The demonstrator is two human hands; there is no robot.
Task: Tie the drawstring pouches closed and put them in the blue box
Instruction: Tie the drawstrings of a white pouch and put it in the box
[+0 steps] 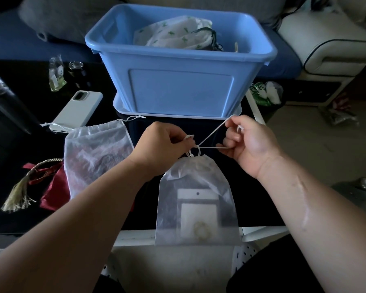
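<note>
The head view shows the tying step in hand. A sheer pouch (197, 197) sits between the two forearms, its neck already gathered, with a white card and a small ring visible through the fabric. The left hand (163, 144) pinches a loop of cord (211, 134) right at the neck, fingers curled round it. The right hand (249, 142) grips the cord's two strands, which run taut from the neck out to its thumb and curled fingers. Whether a knot has formed at the crossing is too small to tell. I cannot tell whether the pouch rests on the dark table (19, 144) or hangs from the cord. The box (178, 92) stands just beyond the hands, open, on what looks like its lid, and a leaf-print pouch (173, 32) with a dark cord already lies inside. To the left a second sheer pouch (93, 153) lies flat with its cord loose, partly over a red pouch (55, 187) with a tassel. By my reading both of these remain to be done. A phone (78, 108) lies near them. The next move probably calls for passing one end through the held loop and drawing it snug against the neck, with the left pinch kept firm so the gather does not slip open. Then the pouch needs lifting forward over the box's near rim.
</note>
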